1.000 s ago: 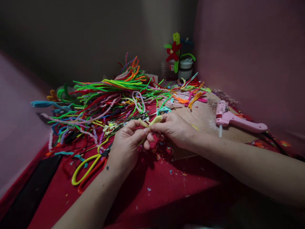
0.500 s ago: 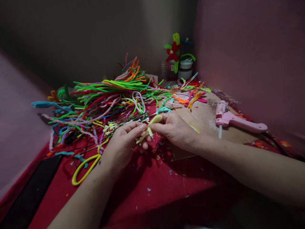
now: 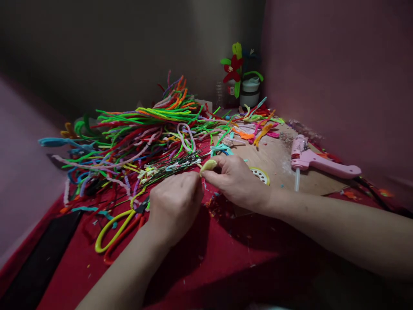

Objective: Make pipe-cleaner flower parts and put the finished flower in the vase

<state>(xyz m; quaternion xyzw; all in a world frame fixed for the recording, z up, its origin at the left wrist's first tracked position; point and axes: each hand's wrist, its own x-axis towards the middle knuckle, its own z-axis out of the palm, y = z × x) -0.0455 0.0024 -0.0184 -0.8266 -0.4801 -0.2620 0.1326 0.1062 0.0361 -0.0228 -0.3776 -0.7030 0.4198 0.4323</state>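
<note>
A pale yellow pipe cleaner (image 3: pixel 208 165), bent into a small loop, is pinched between the thumb and forefinger of my right hand (image 3: pixel 237 178). Against its lower end, my left hand (image 3: pixel 177 202) is closed, knuckles up; the fist hides that end and most of the fingers. Just behind my left hand lies a bundle of thin dark stems with white tips (image 3: pixel 174 165). Scissors with yellow and red handles (image 3: pixel 100 241) rest on the red cloth (image 3: pixel 226 267) beside my left wrist.
A large heap of coloured pipe cleaners (image 3: pixel 138 125) spreads across the back left. On a cardboard sheet (image 3: pixel 274 157) are a pink glue gun (image 3: pixel 332 163) and a round yellow-rimmed piece with holes (image 3: pixel 260 175). Pipe-cleaner flowers (image 3: pixel 232 69) stand behind, near a lidded cup (image 3: pixel 250 92).
My left hand has rolled over into a fist with its back upward. The yellow piece's loose ends have gone from sight. More of the scissors and the round holed piece now shows.
</note>
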